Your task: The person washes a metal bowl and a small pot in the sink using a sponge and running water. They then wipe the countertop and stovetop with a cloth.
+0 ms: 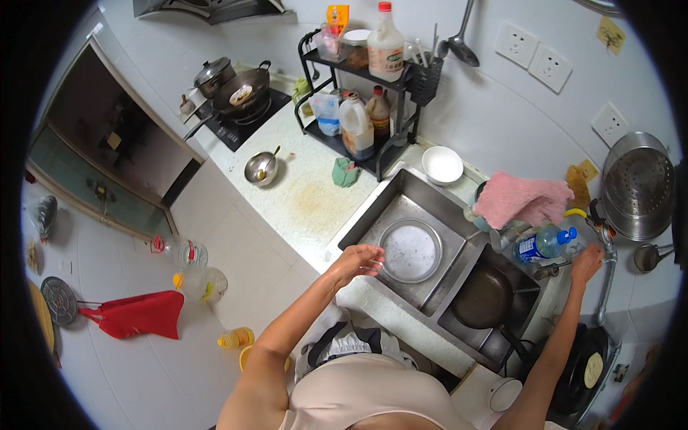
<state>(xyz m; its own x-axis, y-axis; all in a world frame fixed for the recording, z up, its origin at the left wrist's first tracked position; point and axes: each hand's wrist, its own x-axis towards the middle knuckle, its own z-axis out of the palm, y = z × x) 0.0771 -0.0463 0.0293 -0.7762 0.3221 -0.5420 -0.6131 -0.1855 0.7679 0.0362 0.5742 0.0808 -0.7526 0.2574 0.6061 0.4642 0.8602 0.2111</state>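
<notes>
My left hand (361, 262) is held over the near left edge of the stainless steel sink (395, 212), fingers apart and holding nothing. Just beyond its fingertips, a round metal basin (411, 251) with foamy, whitish water sits in the larger sink bowl. A dark frying pan (484, 297) lies in the smaller bowl. Off to the right, my right hand (588, 262) reaches to the wall side, near the pipe and tap fittings; what its fingers touch cannot be made out. Beside it is a clear detergent bottle (543, 244) with a blue cap.
A pink cloth (521, 199) hangs behind the sink, near a white bowl (442, 165). On the counter are a green cloth (345, 172), a metal bowl with a spoon (262, 169) and a black rack of bottles (355, 67). A wok (242, 94) stands on the stove.
</notes>
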